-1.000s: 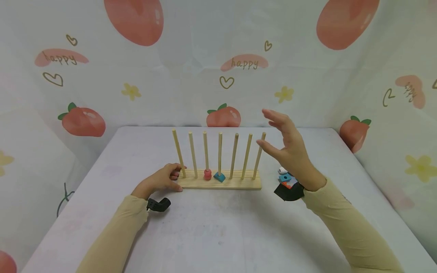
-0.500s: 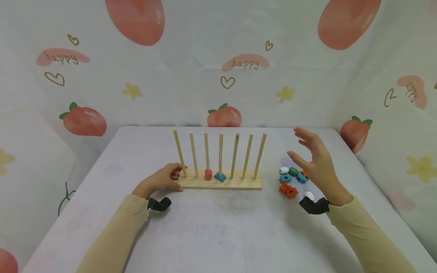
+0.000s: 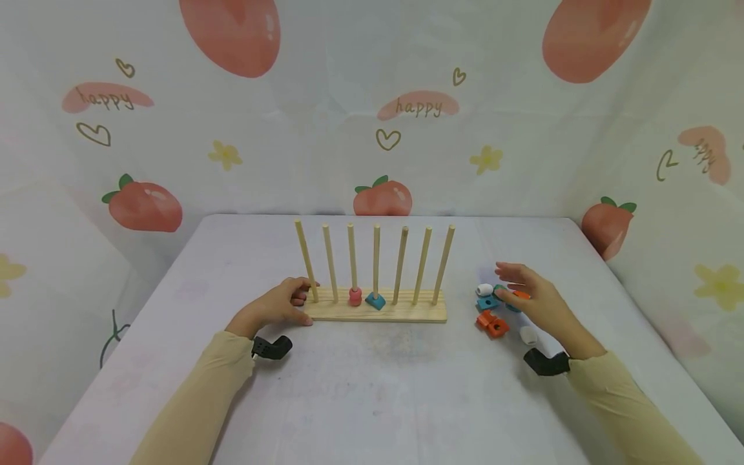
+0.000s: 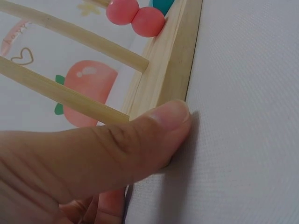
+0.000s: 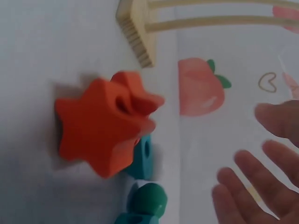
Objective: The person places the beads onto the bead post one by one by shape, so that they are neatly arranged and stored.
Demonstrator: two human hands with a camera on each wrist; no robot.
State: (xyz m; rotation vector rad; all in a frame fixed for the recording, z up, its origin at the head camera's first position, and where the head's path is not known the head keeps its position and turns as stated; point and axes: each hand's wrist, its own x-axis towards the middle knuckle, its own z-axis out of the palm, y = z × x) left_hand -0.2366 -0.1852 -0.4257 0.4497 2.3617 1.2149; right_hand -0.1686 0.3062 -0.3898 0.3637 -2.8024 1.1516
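A wooden peg board (image 3: 407,312) with several upright pegs stands mid-table. My left hand (image 3: 276,305) grips its left end, thumb (image 4: 140,135) along the front edge and fingers behind. A pink double-ball bead (image 3: 355,297) sits low on the third peg from the left, and a blue bead (image 3: 375,301) on the peg beside it. My right hand (image 3: 537,303) is over loose beads at the right, fingers spread with nothing between them. Near it lie orange star-shaped beads (image 5: 100,123), a white bead (image 3: 484,290), a blue bead (image 3: 487,303) and a green bead (image 5: 148,199), partly hidden.
Another white bead (image 3: 528,335) lies by my right wrist. Black wrist cameras (image 3: 546,363) are strapped to both wrists. Behind the table (image 3: 372,400) hangs a white cloth (image 3: 325,142) printed with peaches. A dark cable (image 3: 110,339) shows at the left.
My right hand has moved right, away from the pegs, and then down over the loose beads. The left hand has kept its grip on the board's end.
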